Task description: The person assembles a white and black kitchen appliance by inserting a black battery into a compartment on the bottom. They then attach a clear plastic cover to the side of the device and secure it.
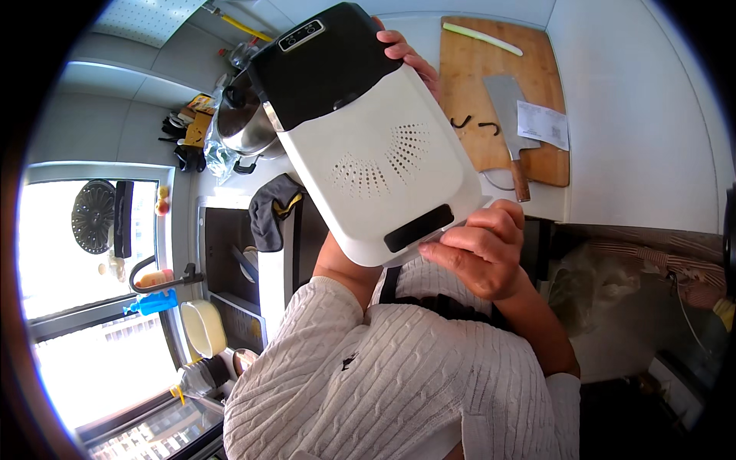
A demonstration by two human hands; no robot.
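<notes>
A boxy white appliance with a black top section point(368, 153) is tilted up in front of me, its face dotted with fan-shaped rows of small holes. A black strip runs along its near end, and a small panel with round marks sits on the black part. My left hand point(410, 60) reaches behind it, and its fingers curl over the far right edge; the palm is hidden. At the near right corner, my right hand point(487, 249) has its fingers bent, with thumb and fingertips pinching the rim beside the black strip.
On the right, a wooden cutting board point(468, 142) carries a cleaver point(506, 115), a pale green stalk point(483, 38), a paper slip point(543, 124) and two dark curved bits. Leftward are a lidded steel pot point(244, 126), a sink point(230, 238) and a dark grey cloth point(272, 211).
</notes>
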